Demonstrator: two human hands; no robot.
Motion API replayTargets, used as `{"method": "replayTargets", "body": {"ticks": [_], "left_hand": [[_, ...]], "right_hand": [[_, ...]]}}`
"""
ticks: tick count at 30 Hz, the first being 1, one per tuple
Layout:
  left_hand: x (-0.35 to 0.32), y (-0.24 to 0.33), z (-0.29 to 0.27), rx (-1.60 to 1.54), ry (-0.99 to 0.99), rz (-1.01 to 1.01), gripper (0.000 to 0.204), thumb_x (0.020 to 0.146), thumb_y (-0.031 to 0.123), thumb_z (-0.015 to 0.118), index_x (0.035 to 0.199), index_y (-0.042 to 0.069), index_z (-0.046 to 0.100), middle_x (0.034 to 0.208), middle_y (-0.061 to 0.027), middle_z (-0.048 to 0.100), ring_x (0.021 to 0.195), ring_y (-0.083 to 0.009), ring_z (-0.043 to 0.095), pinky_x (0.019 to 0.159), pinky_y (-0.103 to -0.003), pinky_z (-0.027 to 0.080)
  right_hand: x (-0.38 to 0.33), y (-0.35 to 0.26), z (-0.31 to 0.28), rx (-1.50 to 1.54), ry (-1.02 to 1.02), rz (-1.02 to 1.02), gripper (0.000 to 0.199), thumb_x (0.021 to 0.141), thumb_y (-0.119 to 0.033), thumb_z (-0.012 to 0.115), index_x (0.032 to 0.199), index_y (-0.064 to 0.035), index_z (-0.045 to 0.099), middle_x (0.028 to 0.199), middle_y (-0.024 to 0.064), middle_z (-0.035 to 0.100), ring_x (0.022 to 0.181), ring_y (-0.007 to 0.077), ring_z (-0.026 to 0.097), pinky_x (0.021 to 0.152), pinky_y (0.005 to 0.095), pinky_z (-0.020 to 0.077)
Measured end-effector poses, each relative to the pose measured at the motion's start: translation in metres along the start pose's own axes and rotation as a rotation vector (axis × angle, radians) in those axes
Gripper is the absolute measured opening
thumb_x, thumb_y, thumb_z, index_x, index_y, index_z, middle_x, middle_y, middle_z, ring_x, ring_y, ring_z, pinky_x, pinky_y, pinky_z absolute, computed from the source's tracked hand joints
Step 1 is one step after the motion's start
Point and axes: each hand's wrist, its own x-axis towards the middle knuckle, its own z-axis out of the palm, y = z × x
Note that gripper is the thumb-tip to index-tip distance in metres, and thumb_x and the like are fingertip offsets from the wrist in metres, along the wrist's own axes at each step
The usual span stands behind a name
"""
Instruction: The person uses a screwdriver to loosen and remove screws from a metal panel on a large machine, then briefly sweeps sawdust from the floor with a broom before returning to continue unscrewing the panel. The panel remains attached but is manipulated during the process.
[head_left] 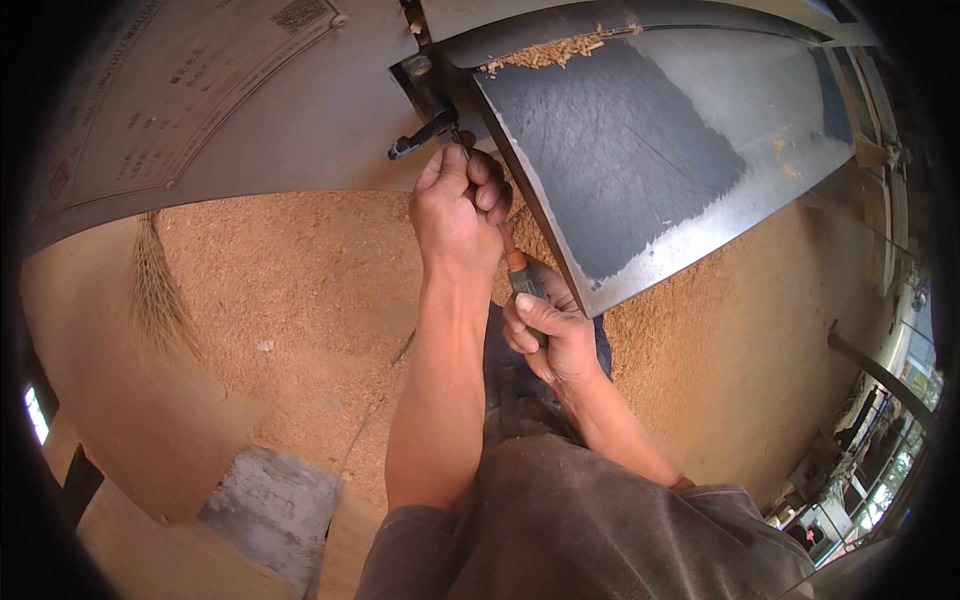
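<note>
1. head view: the left hand (455, 210), a little before twelve o'clock from the middle, is closed, with thumb and fingers pinched around a thin dark rod (457, 131) that juts up past the fingertips.
2. just above that hand, between eleven and twelve, a black lever (424, 134) sticks out beside the corner of the machine.
3. the right hand (552, 332), near the middle toward four o'clock, is clamped around the dark and orange handle (525, 280) of a tool, the orange end pointing to eleven. whether the handle and the rod are one piece is hidden by the left hand. the two hands are apart, the right one lower.
4. the metal table (645, 262) of the machine fills one to two o'clock, bright along its near edge and dark grey across its middle; it bears a heap of wood shavings (560, 52) along its far edge and a few pale flecks toward two.
5. a grey panel (230, 110) with print on it stands at ten.
6. the floor (290, 290), from eight to nine, carries a thick spread of sawdust; a twig broom (160, 285) lies at nine, a grey sheet (275, 515) between seven and eight.
7. dark clothing (570, 520) fills six.
</note>
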Motion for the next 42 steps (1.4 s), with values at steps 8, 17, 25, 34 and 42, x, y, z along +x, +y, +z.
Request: {"method": "replayTargets", "body": {"ticks": [8, 17, 25, 34, 42], "left_hand": [[0.003, -0.004, -0.002, -0.05, -0.003, -0.007, 0.019, 0.111, 0.021, 0.044, 0.106, 0.008, 0.057, 0.075, 0.0001, 0.047, 0.06, -0.0127, 0.043, 0.051, -0.027, 0.036], [0.001, 0.004, 0.005, 0.017, -0.008, -0.023, 0.022, 0.111, 0.022, 0.044, 0.109, 0.006, 0.058, 0.072, -0.0006, 0.045, 0.056, -0.0131, 0.041, 0.049, -0.028, 0.035], [-0.002, 0.0, 0.021, 0.141, 0.164, 0.023, 0.023, 0.111, 0.022, 0.043, 0.105, 0.005, 0.059, 0.069, -0.0006, 0.045, 0.054, -0.0128, 0.039, 0.048, -0.029, 0.033], [-0.002, 0.004, 0.017, 0.193, 0.142, 0.036, 0.022, 0.111, 0.02, 0.044, 0.105, 0.004, 0.058, 0.068, -0.0004, 0.044, 0.053, -0.0122, 0.039, 0.047, -0.029, 0.032], [0.005, 0.002, 0.007, 0.045, 0.033, 0.02, 0.024, 0.112, 0.021, 0.042, 0.104, 0.006, 0.057, 0.069, 0.0003, 0.044, 0.053, -0.0125, 0.038, 0.047, -0.028, 0.032]], "right_hand": [[0.008, 0.005, -0.005, -0.544, 0.152, -0.295, 0.053, 0.093, -0.008, 0.071, 0.142, -0.0053, 0.051, 0.1, 0.0067, 0.065, 0.061, 0.0107, 0.047, 0.055, 0.028, 0.0405], [0.011, -0.015, -0.018, 0.252, -0.34, 0.298, 0.054, 0.101, -0.035, 0.066, 0.147, -0.0136, 0.047, 0.08, 0.0077, 0.06, 0.053, 0.0148, 0.051, 0.054, 0.0285, 0.0389], [0.011, -0.002, 0.0, -1.476, 0.216, -0.701, 0.048, 0.081, -0.014, 0.083, 0.122, 0.0038, 0.065, 0.091, 0.0118, 0.061, 0.084, 0.0272, 0.058, 0.082, 0.0375, 0.0495], [0.011, -0.005, -0.01, -0.228, -0.038, 0.213, 0.029, 0.081, 0.001, 0.078, 0.106, 0.0001, 0.063, 0.079, 0.0029, 0.059, 0.059, 0.0126, 0.051, 0.06, 0.0286, 0.0418], [0.015, -0.01, -0.023, 0.549, -0.407, 0.37, 0.07, 0.094, -0.016, 0.067, 0.156, -0.0007, 0.037, 0.075, 0.0088, 0.055, 0.045, 0.0134, 0.044, 0.049, 0.0284, 0.0367]]}}
